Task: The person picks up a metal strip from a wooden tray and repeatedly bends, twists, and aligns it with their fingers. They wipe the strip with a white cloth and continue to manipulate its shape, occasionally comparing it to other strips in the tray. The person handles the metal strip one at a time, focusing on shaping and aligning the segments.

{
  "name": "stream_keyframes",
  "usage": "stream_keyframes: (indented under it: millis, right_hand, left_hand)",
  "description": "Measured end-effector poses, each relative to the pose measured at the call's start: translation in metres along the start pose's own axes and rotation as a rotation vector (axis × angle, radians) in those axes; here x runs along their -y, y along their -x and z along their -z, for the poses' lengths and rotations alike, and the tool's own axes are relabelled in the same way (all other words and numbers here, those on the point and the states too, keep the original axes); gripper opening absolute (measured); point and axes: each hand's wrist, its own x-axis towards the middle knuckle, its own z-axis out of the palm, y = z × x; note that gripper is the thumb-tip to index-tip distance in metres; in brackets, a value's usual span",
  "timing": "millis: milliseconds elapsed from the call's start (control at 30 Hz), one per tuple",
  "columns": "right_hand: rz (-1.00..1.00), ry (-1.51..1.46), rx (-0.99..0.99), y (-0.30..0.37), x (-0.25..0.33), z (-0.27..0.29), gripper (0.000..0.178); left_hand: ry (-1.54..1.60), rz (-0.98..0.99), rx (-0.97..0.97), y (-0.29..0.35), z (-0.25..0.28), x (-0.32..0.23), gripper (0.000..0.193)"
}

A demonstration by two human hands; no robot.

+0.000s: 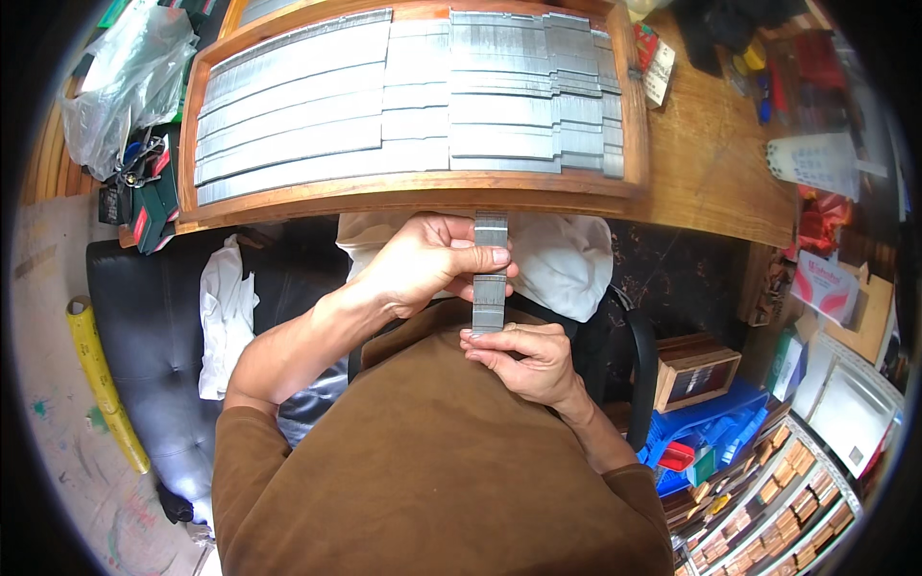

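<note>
A narrow stack of thin grey metal strips [490, 293] is held upright in front of my chest, just below the table's edge. My left hand [437, 259] is closed round its upper part, thumb across the front and fingertips showing at the right side. At the stack's lower end my right hand [526, 360] pinches with thumb and fingertips. Beyond both hands, a wooden tray [403, 188] lies on the table, filled with rows of similar flat grey strips [288, 115] that overlap like shingles.
The wooden table [711, 163] reaches right, with a patterned plastic cup [814, 165] near its edge. Left stand a clear plastic bag [134, 82] and green boxes [154, 206]. A black padded seat [149, 326] is at left; a wooden box [696, 372] and blue bin [706, 422] are at right.
</note>
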Motion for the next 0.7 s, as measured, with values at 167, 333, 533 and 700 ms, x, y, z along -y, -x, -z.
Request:
stream_keyframes:
  millis: [167,333,533,700]
  right_hand:
    - [-0.002,-0.024,-0.023,0.003,0.0,-0.003,0.018]
    - [-0.012,0.003,-0.014,-0.001,0.002,-0.004,0.019]
    - [-0.139,0.101,0.441,-0.021,0.031,0.045,0.017]
    - [-0.365,-0.151,-0.12,-0.053,0.016,0.03,0.02]
  left_hand:
    - [0.011,-0.028,-0.014,0.001,0.0,0.005,0.026]
    - [0.019,-0.01,-0.01,0.002,-0.002,-0.002,0.023]
    - [-0.133,-0.102,-0.035,0.011,0.006,0.004,0.025]
    - [-0.219,-0.231,-0.014,0.022,0.0,0.018,0.018]
